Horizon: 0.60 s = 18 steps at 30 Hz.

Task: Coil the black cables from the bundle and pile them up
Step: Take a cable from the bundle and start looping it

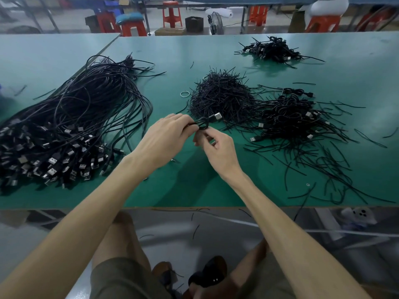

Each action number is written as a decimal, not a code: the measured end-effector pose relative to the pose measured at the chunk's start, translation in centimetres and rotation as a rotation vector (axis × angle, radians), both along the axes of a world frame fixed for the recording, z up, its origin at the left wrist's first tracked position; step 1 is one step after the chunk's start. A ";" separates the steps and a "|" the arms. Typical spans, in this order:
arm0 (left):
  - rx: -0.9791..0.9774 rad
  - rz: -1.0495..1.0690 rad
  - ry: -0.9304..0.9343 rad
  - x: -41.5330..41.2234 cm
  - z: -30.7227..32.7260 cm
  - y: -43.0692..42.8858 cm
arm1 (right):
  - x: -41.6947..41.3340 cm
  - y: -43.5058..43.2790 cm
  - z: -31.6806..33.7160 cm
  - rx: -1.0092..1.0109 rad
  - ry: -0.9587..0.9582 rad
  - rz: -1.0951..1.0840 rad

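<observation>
A big bundle of long black USB cables (71, 124) lies on the left of the green table (194, 186). Above the table's middle, my left hand (166, 139) grips a small coiled black cable (204, 124) whose silver plug sticks out to the right. My right hand (216, 149) pinches the coil from below with thumb and forefinger. To the right lies a pile of coiled cables (289, 117). A second, smaller pile of coiled cables (272, 50) sits at the far right.
A heap of short black twist ties (220, 96) lies just beyond my hands, with a loose ring (185, 94) at its left. Stray ties (323, 169) are scattered over the right front of the table. Red stools and boxes stand beyond the far edge.
</observation>
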State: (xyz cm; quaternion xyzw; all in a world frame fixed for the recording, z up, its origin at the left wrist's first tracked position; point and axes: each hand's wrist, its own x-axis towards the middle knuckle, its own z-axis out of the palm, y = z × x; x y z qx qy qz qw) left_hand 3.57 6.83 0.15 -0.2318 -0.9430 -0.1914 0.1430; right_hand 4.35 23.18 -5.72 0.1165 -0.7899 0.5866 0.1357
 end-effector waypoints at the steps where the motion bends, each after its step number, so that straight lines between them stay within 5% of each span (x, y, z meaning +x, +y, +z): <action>1: 0.030 0.048 -0.043 0.1 0.0 0.5 | 0.0 0.0 0.1 -0.011 -0.004 -0.001; 9: 0.431 -0.026 -0.366 -0.3 1.2 1.8 | 0.4 0.2 0.5 -0.070 -0.006 0.024; 12: 0.333 -0.117 -0.406 -0.5 1.8 1.3 | 0.1 0.1 0.1 -0.052 -0.030 0.018; 18: 0.075 -0.060 -0.191 -0.9 0.9 0.4 | -0.1 0.1 -0.2 -0.095 -0.072 0.039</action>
